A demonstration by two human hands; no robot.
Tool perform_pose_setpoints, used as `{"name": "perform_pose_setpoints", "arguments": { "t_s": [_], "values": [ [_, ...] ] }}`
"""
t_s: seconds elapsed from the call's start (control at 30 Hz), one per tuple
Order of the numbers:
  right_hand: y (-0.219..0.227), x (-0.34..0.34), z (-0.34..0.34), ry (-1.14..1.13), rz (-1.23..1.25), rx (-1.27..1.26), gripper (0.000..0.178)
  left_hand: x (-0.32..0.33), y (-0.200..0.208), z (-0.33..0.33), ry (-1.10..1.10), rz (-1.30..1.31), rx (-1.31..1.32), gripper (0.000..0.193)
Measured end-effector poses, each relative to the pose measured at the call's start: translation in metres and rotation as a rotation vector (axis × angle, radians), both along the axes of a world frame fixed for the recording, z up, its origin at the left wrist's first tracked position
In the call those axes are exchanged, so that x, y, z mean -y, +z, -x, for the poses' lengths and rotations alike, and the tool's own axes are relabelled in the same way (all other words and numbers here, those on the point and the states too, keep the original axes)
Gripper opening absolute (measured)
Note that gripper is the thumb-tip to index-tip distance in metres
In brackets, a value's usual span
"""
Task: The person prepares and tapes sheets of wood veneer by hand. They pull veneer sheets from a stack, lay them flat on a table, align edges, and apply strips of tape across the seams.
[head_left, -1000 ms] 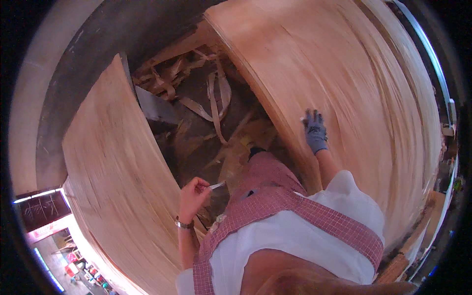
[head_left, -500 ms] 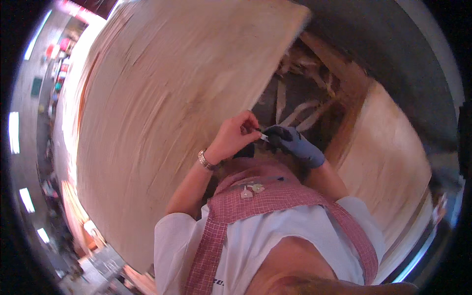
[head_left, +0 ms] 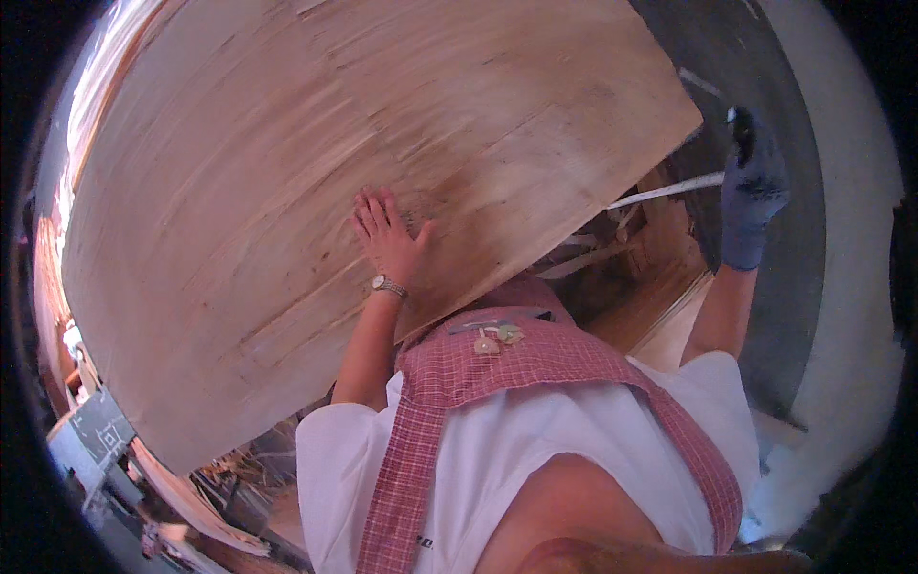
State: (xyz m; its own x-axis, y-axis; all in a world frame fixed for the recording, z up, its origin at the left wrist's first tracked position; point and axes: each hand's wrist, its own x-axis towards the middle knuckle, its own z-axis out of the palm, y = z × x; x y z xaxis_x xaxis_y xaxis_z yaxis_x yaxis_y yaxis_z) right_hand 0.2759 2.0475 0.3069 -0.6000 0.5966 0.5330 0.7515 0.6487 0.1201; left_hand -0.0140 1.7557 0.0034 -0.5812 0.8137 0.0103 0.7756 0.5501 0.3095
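A large pale wood sheet (head_left: 287, 220), with streaky grain, spreads across the left and middle in front of me. My left hand (head_left: 390, 234), bare and with a wristwatch (head_left: 387, 284) at the wrist, lies flat on it, fingers spread. Off to the right, beyond the sheet's edge, my right hand (head_left: 755, 191) is raised in a blue-grey glove with dark fingers. It looks closed around a small dark object (head_left: 741, 136) with a white tip, whose kind I cannot make out. A narrow pale strip (head_left: 666, 192) runs from the sheet's edge to the glove; whether it is held, I cannot tell.
Beneath the sheet's right edge, loose wood strips (head_left: 583, 260) lie near a brown wooden board (head_left: 660, 253). At the lower left are wood scraps (head_left: 249, 483) and a grey box-like panel (head_left: 100, 430). A grey surface (head_left: 798, 287) curves along the right.
My hands have parted from around a small pale-and-dark object. The left now rests flat on the sheet; the right has swung out right. The sheet appears farther right and closer to me.
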Motion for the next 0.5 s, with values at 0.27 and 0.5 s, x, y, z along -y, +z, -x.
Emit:
{"name": "perform_pose_setpoints", "arguments": {
  "t_s": [0.27,0.5],
  "values": [
    [-0.099,-0.006,0.140,0.509,1.372,-0.227,0.023,-0.006,0.005,-0.037,0.072,-0.106,0.064,0.090],
    [-0.184,0.006,0.145,0.305,2.013,-0.159,0.025,-0.053,0.017,-0.095,-0.137,-0.034,0.128,0.085]
  ]
}}
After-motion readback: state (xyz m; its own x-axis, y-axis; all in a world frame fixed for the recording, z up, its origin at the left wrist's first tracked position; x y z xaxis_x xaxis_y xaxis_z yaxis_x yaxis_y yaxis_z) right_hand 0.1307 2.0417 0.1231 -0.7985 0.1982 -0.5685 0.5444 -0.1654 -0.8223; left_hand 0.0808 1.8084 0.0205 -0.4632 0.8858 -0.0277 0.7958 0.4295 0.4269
